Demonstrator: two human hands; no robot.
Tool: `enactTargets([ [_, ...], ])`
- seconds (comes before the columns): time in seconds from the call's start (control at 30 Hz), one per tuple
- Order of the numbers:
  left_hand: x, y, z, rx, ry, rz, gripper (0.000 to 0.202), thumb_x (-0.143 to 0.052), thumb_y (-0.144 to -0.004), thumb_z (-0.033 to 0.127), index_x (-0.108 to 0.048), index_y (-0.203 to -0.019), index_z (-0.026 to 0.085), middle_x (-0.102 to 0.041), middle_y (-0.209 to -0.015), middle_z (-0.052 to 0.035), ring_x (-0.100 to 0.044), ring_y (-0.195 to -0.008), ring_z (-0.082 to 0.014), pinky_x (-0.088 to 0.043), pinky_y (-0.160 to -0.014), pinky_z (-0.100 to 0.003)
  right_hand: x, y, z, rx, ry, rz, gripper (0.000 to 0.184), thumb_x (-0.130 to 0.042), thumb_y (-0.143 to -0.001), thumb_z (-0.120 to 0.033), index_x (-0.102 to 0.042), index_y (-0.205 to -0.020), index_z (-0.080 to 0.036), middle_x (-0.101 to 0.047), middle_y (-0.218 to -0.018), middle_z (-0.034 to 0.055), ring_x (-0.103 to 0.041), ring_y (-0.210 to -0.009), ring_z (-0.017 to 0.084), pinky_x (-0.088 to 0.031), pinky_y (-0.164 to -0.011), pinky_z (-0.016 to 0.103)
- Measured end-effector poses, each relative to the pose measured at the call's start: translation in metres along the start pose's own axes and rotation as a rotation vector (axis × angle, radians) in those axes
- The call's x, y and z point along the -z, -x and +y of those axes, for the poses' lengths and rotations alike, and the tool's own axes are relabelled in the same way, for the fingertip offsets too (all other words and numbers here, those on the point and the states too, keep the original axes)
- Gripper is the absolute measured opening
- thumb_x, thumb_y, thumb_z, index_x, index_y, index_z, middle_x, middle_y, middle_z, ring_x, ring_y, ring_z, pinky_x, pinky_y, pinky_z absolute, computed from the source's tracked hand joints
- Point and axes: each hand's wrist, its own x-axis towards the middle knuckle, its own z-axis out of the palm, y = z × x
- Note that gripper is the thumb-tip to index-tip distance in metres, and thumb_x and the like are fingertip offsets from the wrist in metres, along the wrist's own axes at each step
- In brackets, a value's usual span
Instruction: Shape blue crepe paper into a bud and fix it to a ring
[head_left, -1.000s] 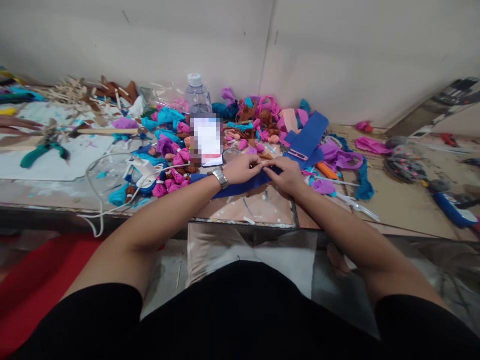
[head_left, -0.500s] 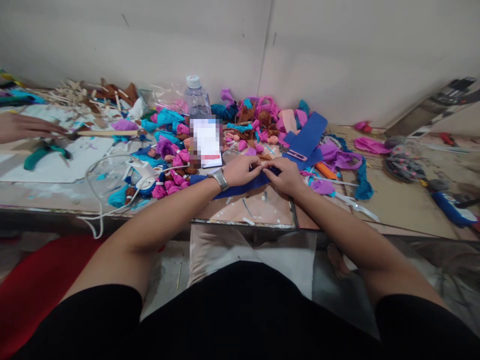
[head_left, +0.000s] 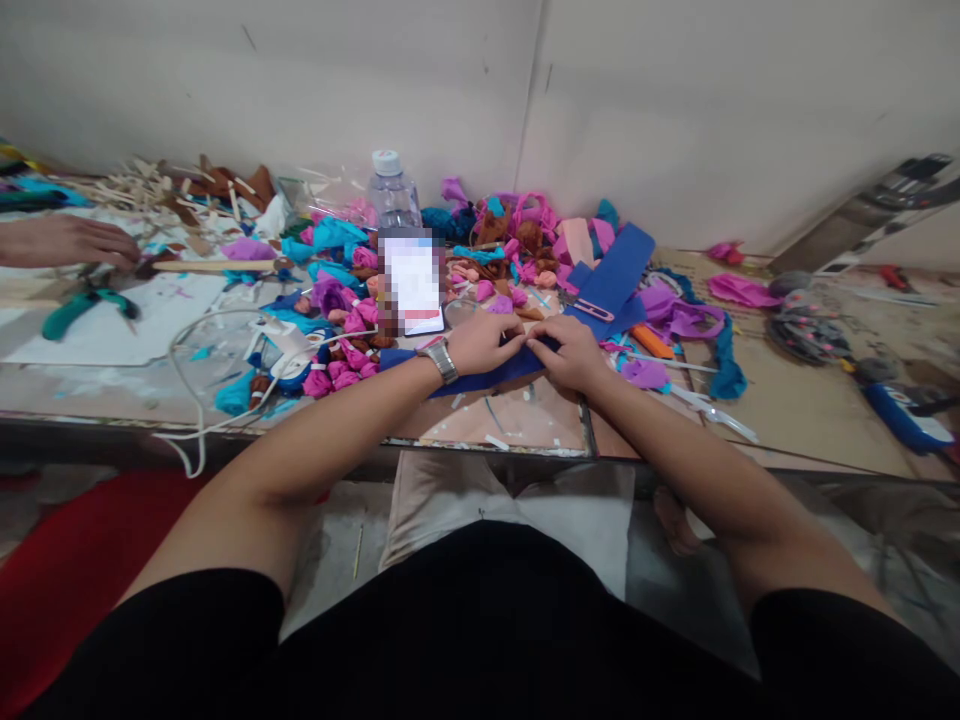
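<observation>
Strip of flat, deep-blue, papery or cloth-like material (head_left: 487, 379) lay on the pinkish worktop (head_left: 517, 425), just in front of the dark-edged, bright-screened phone (head_left: 414, 290). Near the phone's lower right, the bare left hand (head_left: 484, 343), with a silver metal watch (head_left: 441, 360) at its wrist, pinched the strip's far edge between thumb and curled fingertips. Farther right of the phone, the bare right hand (head_left: 571, 350) pinched that same edge, its fingertips almost meeting the left's; whether something tiny sat between them could not be told. The strip looked light, limp and easily creased, so a gentle fingertip hold along its edge seemed safest. Well right of the phone lay a broader blue piece (head_left: 621, 270) bearing a slim, pink, slotted tool (head_left: 595, 310); crumpled magenta bundles (head_left: 361, 357) lay to the phone's left.
</observation>
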Motion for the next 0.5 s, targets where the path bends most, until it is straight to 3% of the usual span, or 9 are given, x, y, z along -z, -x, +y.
enactTargets([
  [0.5,0.0000,-0.0011,-0.0001,-0.025,-0.101,0.001,0.028,-0.053,-0.103,0.037,-0.077,-0.101,0.021,-0.078,-0.092,-0.0083,-0.068,-0.084,-0.0236,-0.042,-0.075,-0.036,0.0010,-0.0014,-0.0024,-0.074,-0.041,0.007,0.018,-0.064,-0.099,-0.039,-0.073,-0.093,-0.025,-0.080,-0.096,0.0082,-0.070,-0.095,0.029,-0.053,-0.089,0.045],
])
